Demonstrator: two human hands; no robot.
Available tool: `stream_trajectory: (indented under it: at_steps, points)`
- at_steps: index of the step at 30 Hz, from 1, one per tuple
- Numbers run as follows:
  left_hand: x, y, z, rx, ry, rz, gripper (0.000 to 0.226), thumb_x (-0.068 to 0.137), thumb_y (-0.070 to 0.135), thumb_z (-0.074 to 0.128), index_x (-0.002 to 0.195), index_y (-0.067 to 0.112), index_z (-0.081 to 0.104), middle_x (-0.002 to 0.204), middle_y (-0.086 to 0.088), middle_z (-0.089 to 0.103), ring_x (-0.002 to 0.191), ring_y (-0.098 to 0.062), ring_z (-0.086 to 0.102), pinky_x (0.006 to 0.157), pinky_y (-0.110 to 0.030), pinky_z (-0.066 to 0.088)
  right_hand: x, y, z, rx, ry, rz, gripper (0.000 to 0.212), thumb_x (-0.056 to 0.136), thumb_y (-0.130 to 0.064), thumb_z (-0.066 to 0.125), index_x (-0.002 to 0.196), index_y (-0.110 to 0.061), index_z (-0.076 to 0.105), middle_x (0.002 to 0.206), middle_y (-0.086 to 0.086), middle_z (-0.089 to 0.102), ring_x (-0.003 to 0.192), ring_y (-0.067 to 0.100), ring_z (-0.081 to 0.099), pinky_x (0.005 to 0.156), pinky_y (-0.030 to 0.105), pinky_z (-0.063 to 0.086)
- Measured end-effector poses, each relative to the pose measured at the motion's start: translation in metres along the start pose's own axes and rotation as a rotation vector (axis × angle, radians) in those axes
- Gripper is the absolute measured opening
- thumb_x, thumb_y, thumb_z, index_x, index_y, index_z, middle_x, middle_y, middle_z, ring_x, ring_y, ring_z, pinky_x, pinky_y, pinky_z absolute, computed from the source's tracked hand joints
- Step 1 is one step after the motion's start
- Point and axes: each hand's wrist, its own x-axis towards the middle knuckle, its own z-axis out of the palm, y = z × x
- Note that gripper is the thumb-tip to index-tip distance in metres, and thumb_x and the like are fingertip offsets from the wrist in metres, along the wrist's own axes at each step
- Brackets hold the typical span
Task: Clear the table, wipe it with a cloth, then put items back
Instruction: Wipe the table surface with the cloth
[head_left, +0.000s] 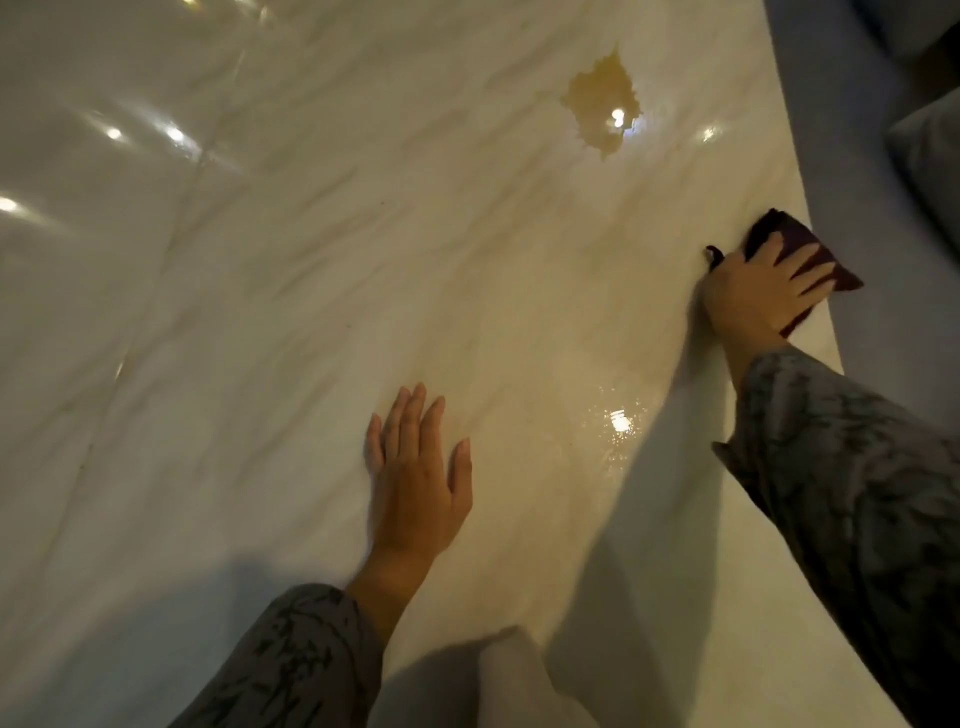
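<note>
table: pale veined stone look — glossy, smooth, mirroring lamps
spill: yellowish, wet sheen
cloth: dark maroon fabric — matt
sleeves: soft patterned grey fabric
</note>
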Motion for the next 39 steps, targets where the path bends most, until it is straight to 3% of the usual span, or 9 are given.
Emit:
stream_trajectory:
  at_steps: [8, 11, 15, 18, 22, 28, 32, 35, 39]
  points:
    - [0.001, 0.000, 0.001, 0.028, -0.006, -0.018, 0.054, 0.095, 0.037, 0.043, 0.142, 0.010, 0.044, 0.152, -0.009, 0.038, 0.143, -0.023, 0.030, 0.118, -0.050, 0.019, -0.122, -0.155, 0.027, -0.044, -0.065, -0.703, 0.063, 0.096, -0.046, 0.033, 0.154, -0.024, 0.021, 0.161, 0.017, 0.009, 0.148, 0.040, 0.002, 0.120, 0.052, -0.002]
    - [0.000, -0.001, 0.001, 0.004, 0.014, -0.042, 0.060, 0.098, 0.034, 0.037, 0.149, 0.003, 0.030, 0.158, -0.013, 0.024, 0.146, -0.026, 0.024, 0.119, -0.045, 0.021, -0.195, -0.194, 0.036, -0.048, -0.125, -1.000, 0.064, 0.096, -0.047, 0.034, 0.154, -0.024, 0.021, 0.162, 0.016, 0.009, 0.148, 0.039, 0.000, 0.120, 0.050, -0.005]
    - [0.000, -0.002, 0.003, -0.065, 0.069, -0.117, 0.064, 0.101, 0.027, 0.032, 0.153, 0.001, 0.004, 0.162, -0.015, 0.000, 0.150, -0.030, 0.009, 0.119, -0.046, 0.023, -0.247, -0.192, 0.045, -0.093, -0.204, -1.353, 0.058, 0.099, -0.042, 0.032, 0.153, -0.028, 0.023, 0.162, 0.010, 0.011, 0.149, 0.034, 0.001, 0.121, 0.047, -0.003]
    - [-0.001, 0.002, 0.003, -0.163, 0.076, -0.150, 0.064, 0.100, 0.029, 0.029, 0.153, 0.001, 0.006, 0.163, -0.009, -0.008, 0.151, -0.028, 0.002, 0.120, -0.046, 0.018, -0.240, -0.151, 0.044, -0.029, -0.228, -1.516, 0.055, 0.096, -0.040, 0.029, 0.150, -0.028, 0.033, 0.160, 0.007, 0.021, 0.150, 0.029, 0.009, 0.122, 0.045, 0.004]
    - [-0.001, 0.000, 0.005, -0.158, 0.053, -0.123, 0.065, 0.099, 0.029, 0.032, 0.154, 0.002, 0.011, 0.163, -0.006, -0.010, 0.150, -0.028, 0.003, 0.120, -0.046, 0.017, -0.198, -0.063, 0.033, 0.094, -0.195, -1.355, 0.061, 0.086, -0.038, 0.036, 0.144, -0.024, 0.045, 0.154, 0.008, 0.035, 0.146, 0.030, 0.024, 0.121, 0.042, 0.011]
    - [0.001, -0.006, 0.009, -0.107, 0.008, -0.063, 0.056, 0.098, 0.033, 0.040, 0.147, 0.006, 0.035, 0.162, -0.013, 0.008, 0.149, -0.029, 0.013, 0.118, -0.049, 0.020, -0.082, 0.094, 0.003, 0.137, -0.013, -0.613, 0.065, 0.084, -0.036, 0.031, 0.144, -0.018, 0.044, 0.154, 0.017, 0.035, 0.144, 0.038, 0.024, 0.120, 0.048, 0.014]
    - [0.002, -0.007, 0.008, -0.085, -0.008, -0.048, 0.052, 0.099, 0.037, 0.038, 0.141, 0.008, 0.043, 0.161, -0.015, 0.013, 0.148, -0.030, 0.015, 0.119, -0.047, 0.017, -0.086, 0.125, -0.004, 0.070, 0.042, -0.181, 0.063, 0.090, -0.036, 0.028, 0.150, -0.016, 0.032, 0.158, 0.018, 0.023, 0.145, 0.039, 0.017, 0.120, 0.052, 0.007]
    - [0.002, -0.007, 0.006, -0.091, -0.023, -0.044, 0.050, 0.097, 0.036, 0.039, 0.138, 0.008, 0.047, 0.159, -0.016, 0.020, 0.147, -0.029, 0.019, 0.120, -0.046, 0.016, -0.137, 0.102, 0.009, 0.030, 0.021, -0.222, 0.058, 0.097, -0.036, 0.033, 0.152, -0.017, 0.030, 0.159, 0.019, 0.021, 0.146, 0.039, 0.013, 0.120, 0.052, 0.006]
    - [0.001, -0.009, 0.001, -0.212, -0.036, -0.052, 0.052, 0.096, 0.036, 0.041, 0.135, 0.004, 0.049, 0.155, -0.016, 0.031, 0.144, -0.029, 0.026, 0.120, -0.043, 0.016, -0.238, 0.069, 0.021, 0.084, -0.040, -0.523, 0.066, 0.086, -0.041, 0.033, 0.149, -0.021, 0.038, 0.158, 0.016, 0.024, 0.147, 0.038, 0.015, 0.120, 0.049, 0.006]
